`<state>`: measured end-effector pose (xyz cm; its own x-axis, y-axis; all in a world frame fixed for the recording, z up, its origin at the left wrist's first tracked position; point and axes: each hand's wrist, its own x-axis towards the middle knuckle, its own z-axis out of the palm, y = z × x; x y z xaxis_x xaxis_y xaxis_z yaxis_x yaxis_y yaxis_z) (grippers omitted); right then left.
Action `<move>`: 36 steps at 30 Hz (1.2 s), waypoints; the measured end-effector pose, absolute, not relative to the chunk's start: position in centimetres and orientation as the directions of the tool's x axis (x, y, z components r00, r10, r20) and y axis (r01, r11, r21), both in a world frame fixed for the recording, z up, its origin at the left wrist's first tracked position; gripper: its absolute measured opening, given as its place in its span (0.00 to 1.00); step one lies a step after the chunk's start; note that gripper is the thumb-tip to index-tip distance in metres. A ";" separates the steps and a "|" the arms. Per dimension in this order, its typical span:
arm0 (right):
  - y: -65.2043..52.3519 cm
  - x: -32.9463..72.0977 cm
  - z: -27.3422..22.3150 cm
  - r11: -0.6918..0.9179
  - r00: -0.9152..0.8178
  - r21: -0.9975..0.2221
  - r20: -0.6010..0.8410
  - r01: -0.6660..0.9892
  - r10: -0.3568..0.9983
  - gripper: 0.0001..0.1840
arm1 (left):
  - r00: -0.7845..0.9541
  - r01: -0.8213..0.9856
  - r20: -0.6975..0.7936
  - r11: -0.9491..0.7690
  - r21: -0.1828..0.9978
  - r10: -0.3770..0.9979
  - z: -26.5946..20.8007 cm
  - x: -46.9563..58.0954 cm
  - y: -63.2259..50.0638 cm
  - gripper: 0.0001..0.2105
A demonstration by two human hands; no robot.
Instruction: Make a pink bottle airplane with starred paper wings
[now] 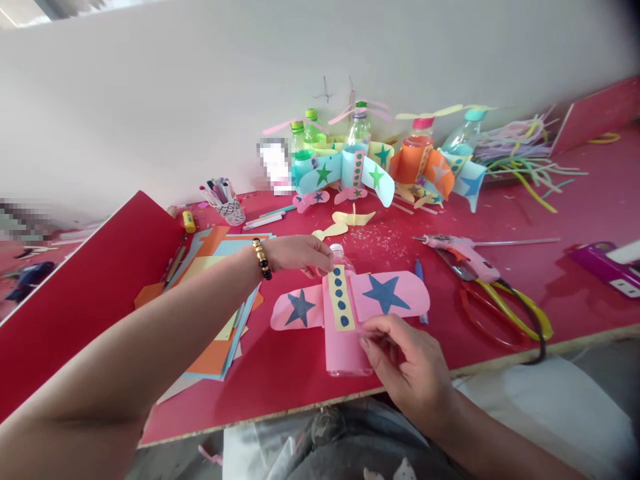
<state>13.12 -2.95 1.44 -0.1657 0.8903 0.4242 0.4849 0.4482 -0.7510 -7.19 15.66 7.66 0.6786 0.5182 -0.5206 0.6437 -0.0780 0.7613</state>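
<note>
A clear plastic bottle [350,370] wrapped in pink paper lies on the red table, its white cap pointing away from me. Pink paper wings [410,293] with dark blue stars spread to both sides, and a yellow paper strip [341,303] with blue dots runs down its middle. My left hand [303,255], wearing a beaded bracelet, has curled fingers at the strip's top end by the bottle neck; anything between them is hidden. With thumb and index finger, my right hand [413,360] grips the bottle's right side below the wing.
Finished bottle airplanes [357,167] stand along the wall. A pink glue gun [465,253] and scissors [500,317] lie right, near a blue pen [420,273]. Coloured paper sheets [210,353] are stacked left, below a cup of markers [230,210]. Yellow paper cutouts [345,223] lie behind.
</note>
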 end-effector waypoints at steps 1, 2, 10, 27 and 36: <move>-2.9 13.1 1.3 0.474 -0.174 -0.733 0.451 0.487 0.875 0.07 | 0.680 0.644 -0.522 -0.079 0.761 0.515 7.7 -7.2 15.7 0.10; -2.9 13.2 1.1 0.501 -0.184 -0.714 0.476 0.489 0.860 0.09 | 0.681 0.644 -0.523 -0.080 0.761 0.513 7.7 -7.1 15.7 0.10; -3.0 13.2 0.0 0.638 -0.292 -0.590 0.579 0.494 0.761 0.18 | 0.696 0.634 -0.510 -0.101 0.766 0.505 7.6 -6.8 15.9 0.11; -3.4 13.2 -0.1 0.626 -0.367 -0.369 0.567 0.687 0.737 0.22 | 0.721 0.655 -0.506 -0.227 0.721 0.474 8.9 -5.7 16.0 0.11; -3.6 12.9 0.4 0.641 -0.401 -0.306 0.573 0.704 0.715 0.23 | 0.723 0.666 -0.519 -0.261 0.698 0.456 8.7 -5.3 16.6 0.11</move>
<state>12.88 -3.58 0.42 -0.4013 0.7148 0.5727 0.7040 0.6407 -0.3064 -5.33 16.62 8.67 0.7229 0.4557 -0.5193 0.6663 -0.2612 0.6984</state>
